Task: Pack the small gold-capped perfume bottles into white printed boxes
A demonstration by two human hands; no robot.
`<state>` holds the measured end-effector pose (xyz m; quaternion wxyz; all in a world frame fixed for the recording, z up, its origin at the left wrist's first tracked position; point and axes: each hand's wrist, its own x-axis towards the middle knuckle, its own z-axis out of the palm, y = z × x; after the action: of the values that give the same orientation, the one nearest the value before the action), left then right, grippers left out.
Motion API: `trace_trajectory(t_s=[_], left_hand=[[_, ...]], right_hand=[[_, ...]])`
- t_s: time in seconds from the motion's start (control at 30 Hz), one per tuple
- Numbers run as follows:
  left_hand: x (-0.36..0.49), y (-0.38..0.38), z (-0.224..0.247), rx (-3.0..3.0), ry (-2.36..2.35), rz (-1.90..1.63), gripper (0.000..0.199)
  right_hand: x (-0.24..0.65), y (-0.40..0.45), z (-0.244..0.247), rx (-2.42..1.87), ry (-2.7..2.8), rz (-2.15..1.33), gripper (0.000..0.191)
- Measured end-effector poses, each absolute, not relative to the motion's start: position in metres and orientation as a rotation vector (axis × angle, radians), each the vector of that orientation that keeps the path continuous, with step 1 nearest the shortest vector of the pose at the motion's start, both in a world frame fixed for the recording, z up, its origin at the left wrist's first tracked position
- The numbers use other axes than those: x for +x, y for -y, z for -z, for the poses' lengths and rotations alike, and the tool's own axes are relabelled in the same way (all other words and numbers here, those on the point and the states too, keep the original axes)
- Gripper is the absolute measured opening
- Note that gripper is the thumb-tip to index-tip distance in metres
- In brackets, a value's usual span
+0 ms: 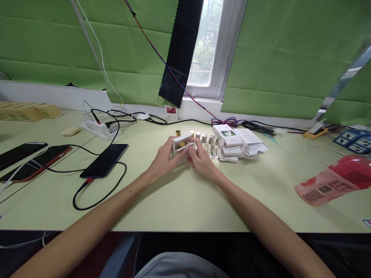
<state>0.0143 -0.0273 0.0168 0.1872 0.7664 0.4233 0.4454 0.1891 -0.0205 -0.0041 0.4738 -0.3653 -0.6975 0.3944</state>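
My left hand (164, 157) is closed around the side of a small open white carton (183, 138). My right hand (202, 159) has its fingers pressed to the carton's other side. Inside the carton's mouth shows the round gold cap (182, 144) of a bottle; its body is hidden. Just behind the carton stands another gold-capped bottle (177, 133). Small clear glass bottles (211, 146) with shiny silver caps stand in a row behind my right hand. To their right lie several white cartons (228, 136) in a pile, with opened flaps among them.
On the left a dark phone (104, 160) lies plugged into a cable, near more phones (34, 164) and a white power strip (101, 128). A pink and red plastic container (333, 181) stands at the right. Cables (185, 121) run along the wall.
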Motion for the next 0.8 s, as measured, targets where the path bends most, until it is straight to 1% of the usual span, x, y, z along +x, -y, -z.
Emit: trace_trajectory(t_s=[0.43, 0.8], left_hand=[[0.0142, 0.0271, -0.0173, 2.166, -1.196, -1.252, 0.036], [0.0118, 0.0261, -0.0206, 2.163, -1.223, -1.129, 0.044]], right_hand=[[0.1895, 0.0197, 0.0055, -0.897, 1.709, -0.955, 0.038], [0.1894, 0.0201, 0.0052, -0.907, 1.725, -0.947, 0.033]])
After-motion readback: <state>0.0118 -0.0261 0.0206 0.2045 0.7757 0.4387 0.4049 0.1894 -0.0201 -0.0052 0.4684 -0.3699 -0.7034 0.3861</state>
